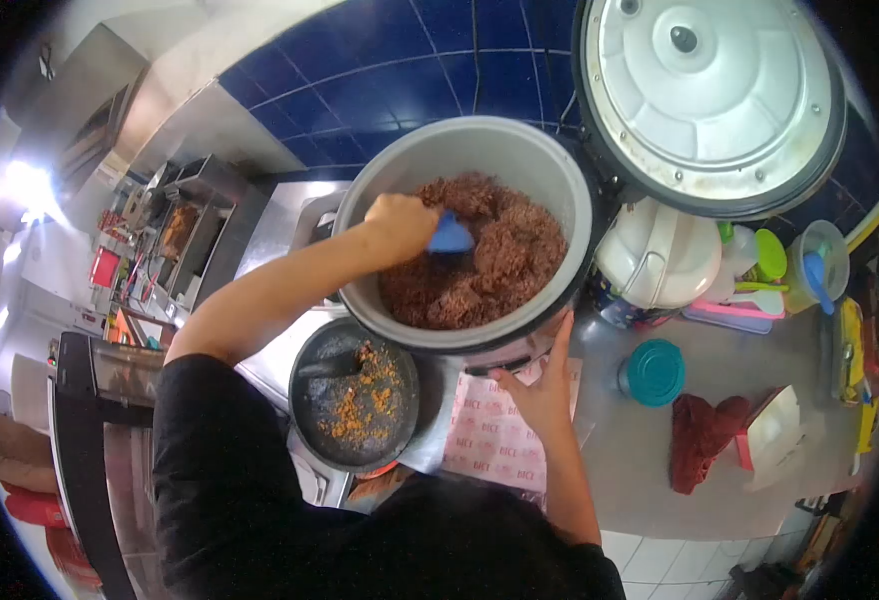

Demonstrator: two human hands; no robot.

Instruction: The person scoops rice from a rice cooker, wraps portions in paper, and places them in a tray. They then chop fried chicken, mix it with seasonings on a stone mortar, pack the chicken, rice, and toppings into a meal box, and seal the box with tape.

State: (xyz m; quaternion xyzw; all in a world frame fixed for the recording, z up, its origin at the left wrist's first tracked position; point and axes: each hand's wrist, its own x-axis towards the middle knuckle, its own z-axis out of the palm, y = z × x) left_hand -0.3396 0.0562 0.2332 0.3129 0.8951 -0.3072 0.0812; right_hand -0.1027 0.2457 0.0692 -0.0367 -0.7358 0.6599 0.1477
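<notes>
A large rice cooker (560, 170) stands with its pot full of reddish-brown rice (520, 250). My left hand (402, 225) is inside the pot, closed around a blue rice paddle (451, 235) whose blade meets the rice. Part of the paddle is hidden by the fingers. Low on the cooker's front right side, my right hand (545, 385) grips the outer wall, thumb and fingers spread against it. Below that hand lies a pink printed paper sheet (495, 430). The cooker's lid (705, 100) is raised at the upper right.
A dark stone mortar (300, 415) with a pestle (328, 367) and orange crumbs sits left of the paper. To the right are a teal-lidded container (655, 372), a dark red cloth (700, 440), a white pot (660, 255) and a clear tub (820, 260) with a blue utensil.
</notes>
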